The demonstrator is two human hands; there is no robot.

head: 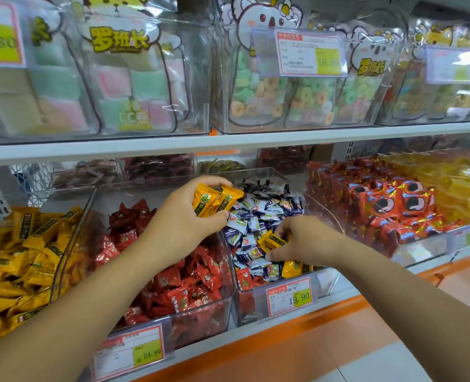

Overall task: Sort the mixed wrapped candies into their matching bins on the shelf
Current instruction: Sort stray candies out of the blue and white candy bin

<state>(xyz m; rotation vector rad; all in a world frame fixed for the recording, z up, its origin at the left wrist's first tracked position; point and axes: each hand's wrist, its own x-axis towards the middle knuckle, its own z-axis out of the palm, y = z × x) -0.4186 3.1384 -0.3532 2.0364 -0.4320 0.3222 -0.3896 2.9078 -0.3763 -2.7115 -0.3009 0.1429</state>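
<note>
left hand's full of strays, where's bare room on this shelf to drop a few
Bare: the back of the red candy bin behind its pile, and the front of the red packet bin. The white-and-purple bin is heaped, the right hand in it.

In the lower shelf's (255, 330) mixed bin (324, 282) my right hand (297, 241) pinches a candy (273, 239); my left hand (184, 216) holds candies (214, 201) just left.

The lower shelf (255, 330) carried clear bins side by side. The bin of blue-white candies (246, 310) stood in the middle. Left of it was the bin of red candies (200, 321), further left the bin of yellow candies (21, 312) — and right of it a bin of red packets (421, 250).
</note>
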